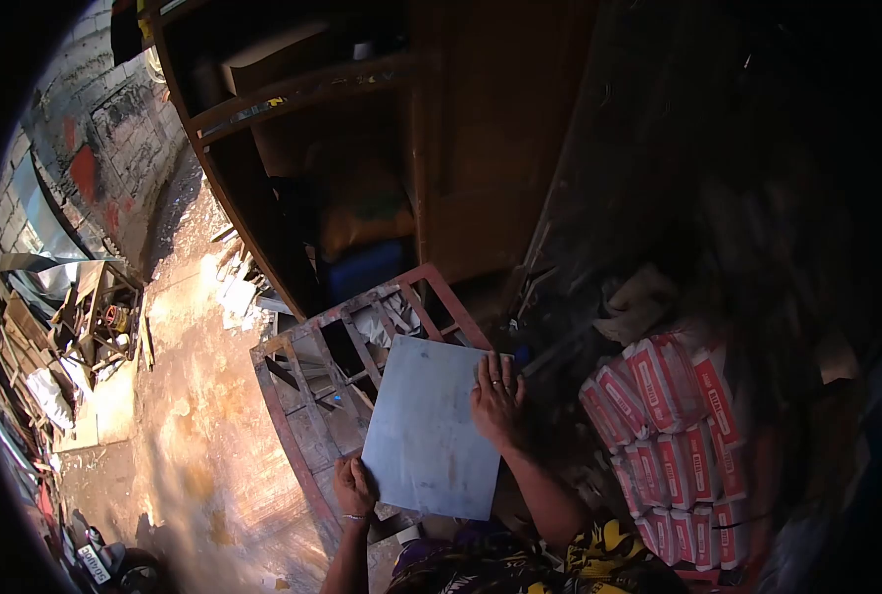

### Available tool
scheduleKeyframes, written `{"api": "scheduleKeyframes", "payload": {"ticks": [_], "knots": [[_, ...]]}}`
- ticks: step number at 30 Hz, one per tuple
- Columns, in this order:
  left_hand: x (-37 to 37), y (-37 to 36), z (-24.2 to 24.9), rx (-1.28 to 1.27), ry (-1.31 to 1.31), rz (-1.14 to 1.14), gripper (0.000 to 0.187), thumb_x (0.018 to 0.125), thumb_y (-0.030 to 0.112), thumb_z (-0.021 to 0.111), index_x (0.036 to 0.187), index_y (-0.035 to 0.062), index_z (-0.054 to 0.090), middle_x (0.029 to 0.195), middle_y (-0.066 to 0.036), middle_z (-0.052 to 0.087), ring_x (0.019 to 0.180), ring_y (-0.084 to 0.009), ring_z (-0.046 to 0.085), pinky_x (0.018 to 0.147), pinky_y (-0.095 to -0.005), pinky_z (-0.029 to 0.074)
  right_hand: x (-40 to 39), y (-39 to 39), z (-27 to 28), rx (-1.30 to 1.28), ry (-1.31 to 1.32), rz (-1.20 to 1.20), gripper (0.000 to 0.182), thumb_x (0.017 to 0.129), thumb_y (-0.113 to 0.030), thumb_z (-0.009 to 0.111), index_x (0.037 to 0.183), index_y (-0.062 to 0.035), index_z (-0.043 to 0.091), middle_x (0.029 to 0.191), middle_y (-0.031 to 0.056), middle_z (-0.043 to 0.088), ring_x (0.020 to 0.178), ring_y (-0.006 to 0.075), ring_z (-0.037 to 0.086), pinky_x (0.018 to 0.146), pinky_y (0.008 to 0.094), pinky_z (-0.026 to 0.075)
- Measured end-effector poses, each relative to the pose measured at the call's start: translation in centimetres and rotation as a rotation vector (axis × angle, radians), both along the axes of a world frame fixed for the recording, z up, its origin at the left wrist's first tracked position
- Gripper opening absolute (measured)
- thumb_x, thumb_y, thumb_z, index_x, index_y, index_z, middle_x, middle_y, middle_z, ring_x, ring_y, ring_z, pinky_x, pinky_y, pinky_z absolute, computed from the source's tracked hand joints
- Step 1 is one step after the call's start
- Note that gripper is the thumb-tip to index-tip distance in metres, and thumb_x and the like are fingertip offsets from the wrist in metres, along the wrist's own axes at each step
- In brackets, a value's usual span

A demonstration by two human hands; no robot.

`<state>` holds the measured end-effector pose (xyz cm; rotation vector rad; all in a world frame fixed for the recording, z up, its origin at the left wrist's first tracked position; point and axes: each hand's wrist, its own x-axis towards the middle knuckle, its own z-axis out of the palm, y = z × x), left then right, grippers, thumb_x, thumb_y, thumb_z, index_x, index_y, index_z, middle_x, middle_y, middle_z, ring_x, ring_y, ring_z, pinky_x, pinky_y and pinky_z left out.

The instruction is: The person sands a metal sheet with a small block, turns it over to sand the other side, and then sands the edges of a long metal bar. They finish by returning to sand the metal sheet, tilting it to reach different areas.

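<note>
A flat, pale grey-blue rectangular panel (434, 426) lies tilted over a worn reddish slatted frame (293, 416). My left hand (354, 487) is at the panel's lower left edge, its fingers curled round that edge. On the panel's upper right part rests my right hand (498, 404), palm down with fingers stretched out and a ring on one finger. Through the openings of the frame, some white material (372, 325) shows beyond the panel's top edge.
Ahead stands a dark wooden cabinet (490, 129) with open shelves. Stacked red and white packages (669, 445) are at the right. Scrap wood (90, 327) lies along the left wall (114, 129), and a vehicle part with a plate (95, 564) is at the lower left.
</note>
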<state>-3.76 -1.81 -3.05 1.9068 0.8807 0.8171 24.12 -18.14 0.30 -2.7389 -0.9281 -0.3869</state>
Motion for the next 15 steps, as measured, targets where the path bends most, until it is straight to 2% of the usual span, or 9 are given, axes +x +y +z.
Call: {"api": "scheduleKeyframes", "payload": {"ticks": [3,5,7,8,11,12,13,15], "knots": [[0.2,-0.3,0.8,-0.035,0.043,0.008,0.030,0.109,0.016,0.051,0.109,-0.0028,0.074,0.086,-0.016,0.056,0.082,-0.0306,0.056,0.078,-0.0418,0.046,-7.7,-1.5,0.6,-0.022,0.141,0.233,0.060,0.103,-0.033,0.055,0.160,-0.0162,0.045,0.171,0.0049,0.036,0.159,0.0260,0.031,0.125,0.0593,0.018],[0.4,-0.2,0.9,-0.009,0.026,0.006,0.031,0.109,0.017,0.050,0.108,-0.0032,0.074,0.085,-0.016,0.055,0.081,-0.0304,0.055,0.078,-0.0420,0.045,-5.3,-2.4,0.9,-0.047,0.060,0.280,0.059,0.103,-0.031,0.055,0.160,-0.0163,0.046,0.171,0.0056,0.037,0.158,0.0263,0.032,0.125,0.0600,0.020],[0.3,-0.3,1.4,0.025,0.074,-0.001,0.032,0.109,0.017,0.050,0.108,-0.0035,0.074,0.085,-0.015,0.055,0.081,-0.0302,0.055,0.078,-0.0418,0.045,0.1,-1.6,2.1,-0.037,0.038,0.080,0.058,0.103,-0.029,0.054,0.159,-0.0147,0.047,0.170,0.0061,0.038,0.158,0.0278,0.033,0.124,0.0610,0.023],[0.2,-0.4,1.4,0.025,0.068,-0.002,0.032,0.109,0.017,0.049,0.107,-0.0036,0.074,0.085,-0.016,0.055,0.081,-0.0302,0.055,0.078,-0.0418,0.045,2.5,-0.8,1.0,0.036,-0.038,-0.006,0.056,0.103,-0.025,0.054,0.157,-0.0121,0.048,0.169,0.0065,0.039,0.157,0.0295,0.033,0.123,0.0618,0.025],[0.2,0.1,1.0,0.012,0.044,-0.011,0.033,0.109,0.018,0.049,0.107,-0.0040,0.074,0.086,-0.016,0.056,0.081,-0.0302,0.055,0.077,-0.0420,0.044,0.9,0.8,0.4,0.059,0.078,-0.087,0.059,0.106,-0.027,0.050,0.162,-0.0113,0.041,0.172,0.0077,0.033,0.159,0.0306,0.029,0.124,0.0619,0.021],[0.2,0.1,0.4,-0.016,0.026,-0.012,0.034,0.110,0.018,0.048,0.106,-0.0041,0.074,0.086,-0.016,0.056,0.081,-0.0302,0.055,0.077,-0.0420,0.044,-1.5,0.9,-0.3,0.033,0.058,-0.018,0.060,0.105,-0.028,0.051,0.162,-0.0116,0.041,0.173,0.0074,0.033,0.160,0.0296,0.028,0.124,0.0612,0.021],[0.0,0.0,0.0,-0.046,0.013,-0.014,0.034,0.110,0.018,0.048,0.106,-0.0043,0.074,0.086,-0.016,0.056,0.081,-0.0302,0.055,0.077,-0.0421,0.044,-4.3,0.6,-0.1,-0.042,0.004,0.046,0.060,0.100,-0.031,0.059,0.157,-0.0146,0.048,0.169,0.0053,0.039,0.157,0.0254,0.033,0.123,0.0596,0.022],[-0.1,-0.2,0.3,-0.063,-0.015,0.001,0.034,0.110,0.018,0.048,0.105,-0.0046,0.073,0.086,-0.016,0.057,0.082,-0.0301,0.055,0.078,-0.0420,0.044,-6.3,-1.0,0.2,-0.030,0.021,0.208,0.059,0.101,-0.032,0.058,0.156,-0.0155,0.048,0.169,0.0044,0.039,0.158,0.0260,0.031,0.122,0.0630,0.022]]}}
